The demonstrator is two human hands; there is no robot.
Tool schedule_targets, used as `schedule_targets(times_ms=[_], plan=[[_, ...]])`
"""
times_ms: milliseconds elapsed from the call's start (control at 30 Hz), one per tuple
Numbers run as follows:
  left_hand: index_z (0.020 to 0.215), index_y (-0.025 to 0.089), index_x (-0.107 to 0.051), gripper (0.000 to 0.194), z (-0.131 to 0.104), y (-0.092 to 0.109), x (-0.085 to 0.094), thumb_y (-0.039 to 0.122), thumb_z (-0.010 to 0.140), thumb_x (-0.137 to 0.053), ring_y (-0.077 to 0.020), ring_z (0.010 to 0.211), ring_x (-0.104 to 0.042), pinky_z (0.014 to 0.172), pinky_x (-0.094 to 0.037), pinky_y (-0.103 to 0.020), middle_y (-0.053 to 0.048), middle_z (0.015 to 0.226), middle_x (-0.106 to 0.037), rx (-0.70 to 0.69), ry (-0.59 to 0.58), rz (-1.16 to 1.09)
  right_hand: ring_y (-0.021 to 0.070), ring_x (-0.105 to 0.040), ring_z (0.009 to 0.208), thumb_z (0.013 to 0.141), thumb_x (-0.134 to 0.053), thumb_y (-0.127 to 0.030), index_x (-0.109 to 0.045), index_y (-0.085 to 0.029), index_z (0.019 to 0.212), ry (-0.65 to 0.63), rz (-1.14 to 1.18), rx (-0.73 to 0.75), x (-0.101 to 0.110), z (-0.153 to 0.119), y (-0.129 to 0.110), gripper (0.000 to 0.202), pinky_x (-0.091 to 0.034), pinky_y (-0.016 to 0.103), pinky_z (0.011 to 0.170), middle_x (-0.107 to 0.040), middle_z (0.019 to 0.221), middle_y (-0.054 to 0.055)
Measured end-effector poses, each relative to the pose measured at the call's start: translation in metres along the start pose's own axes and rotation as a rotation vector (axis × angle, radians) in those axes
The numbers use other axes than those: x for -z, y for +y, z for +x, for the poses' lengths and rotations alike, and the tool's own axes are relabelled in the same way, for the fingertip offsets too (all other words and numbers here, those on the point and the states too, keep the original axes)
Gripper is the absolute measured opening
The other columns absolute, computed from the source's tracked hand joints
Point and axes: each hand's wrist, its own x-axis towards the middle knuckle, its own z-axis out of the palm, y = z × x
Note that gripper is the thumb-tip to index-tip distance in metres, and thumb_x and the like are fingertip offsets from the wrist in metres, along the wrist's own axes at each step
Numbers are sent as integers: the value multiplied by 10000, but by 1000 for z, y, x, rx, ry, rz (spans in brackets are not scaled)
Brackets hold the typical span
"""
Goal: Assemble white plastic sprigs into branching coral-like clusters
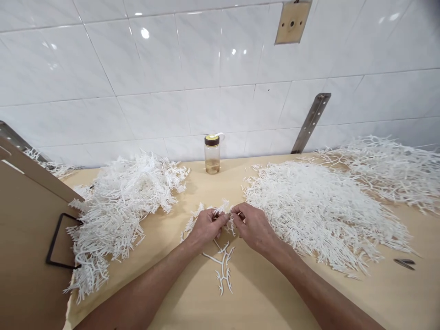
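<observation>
One view, from a camera worn on the person's head, looks forward and down from above the near part of the surface (268,298). It faces the tiled wall (202,55) beyond the far edge. The left fingers (222,221) and right fingers (241,208) sit just below mid-frame, nearer than the wall; the wide framing spreads past the surface's left edge.

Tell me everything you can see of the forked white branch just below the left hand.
The forked white branch looks like smooth plastic: slim stems split into several arms with short, twig-like tips. It spreads toward the viewer over the light wood-look table; whether it rests there or hangs slightly above is unclear. Its upper end runs up to the left hand and disappears there. Fingers hide whether it joins the finer white sprigs at both hands' fingertips.
</observation>
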Motion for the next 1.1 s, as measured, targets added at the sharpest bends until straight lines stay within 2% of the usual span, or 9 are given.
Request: schedule_targets(times_ms=[133, 367, 500, 567, 667, 767, 833, 967, 1100], plan=[[548, 192, -498, 463, -2, 4, 0, 565, 771, -657, -98, 397, -383, 444, -273, -247, 41, 401, -431, -5, -5, 52, 187, -611, 731, 913, -472, -221, -599, -193, 834, 33, -29, 86, -4, -1, 5, 152, -451, 309, 686, -665, 820, 54], [584, 177, -490, 468, -3, 5, -2, 547, 690, -756, -53, 428, -261, 445, -181, -229, 80, 459, -346, 4, 47, -166, 185, -578, 690, 906, -455, -186, -571, -181, 810, 131, -167, 95, -12, 5, 1, 151, -417, 299, 630, -631, 805, 69], [641, 168, -529, 445, -5, 0, -3, 532, 677, -782, -42, 407, -252, 422, -174, -217, 87, 454, -369, 2, 2, -248, 182, -564, 641, 830, -505, -159, -524, -193, 704, 281, -192, -174, 13, 14, 12, 131, -412, 294, 603, -596, 718, 54], [662, 165, -555, 420, -6, 0, -3, 532, 716, -753, -46, 391, -264, 408, -175, -215, 79, 424, -396, 24, -24, -240, 188, -595, 646, 844, -523, -217, -558, -190, 772, 345, -131, -272, 32, 16, 22, 85, -429, 302, 615, -614, 727, 47], [701, 166, -582, 393, -7, 3, -3, 527, 736, -732, -54, 376, -278, 390, -174, -211, 65, 404, -437, 79, -9, -237, 204, -628, 651, 843, -559, -284, -583, -180, 879, 463, -95, -331, 53, 17, 34, 113, -460, 336, 650, -639, 743, 48], [701, 167, -581, 391, -7, 7, -2, 518, 698, -753, -54, 370, -284, 376, -168, -208, 62, 405, -450, 104, 1, -260, 225, -661, 714, 823, -589, -289, -602, -151, 987, 552, -109, -304, 57, 16, 33, 215, -490, 370, 696, -676, 865, 94], [693, 164, -584, 386, -7, 8, -2, 509, 687, -759, -51, 366, -282, 369, -160, -208, 61, 410, -454, 111, 0, -262, 224, -672, 726, 839, -577, -306, -623, -146, 1022, 487, -54, -249, 50, 13, 25, 247, -508, 361, 674, -686, 906, 106], [661, 168, -560, 389, -6, 5, -2, 503, 700, -754, -48, 354, -275, 358, -147, -211, 58, 409, -456, 109, 6, -256, 188, -669, 669, 881, -544, -328, -679, -193, 900, 112, 117, -84, 28, 7, 2, 192, -520, 303, 567, -704, 841, 62], [671, 173, -551, 419, -4, 2, -1, 544, 707, -742, -50, 354, -282, 351, -150, -206, 54, 414, -468, 125, 11, -263, 168, -670, 698, 853, -584, -233, -680, -196, 883, 45, 86, 41, 13, 2, -5, 108, -533, 303, 643, -717, 900, 48]])
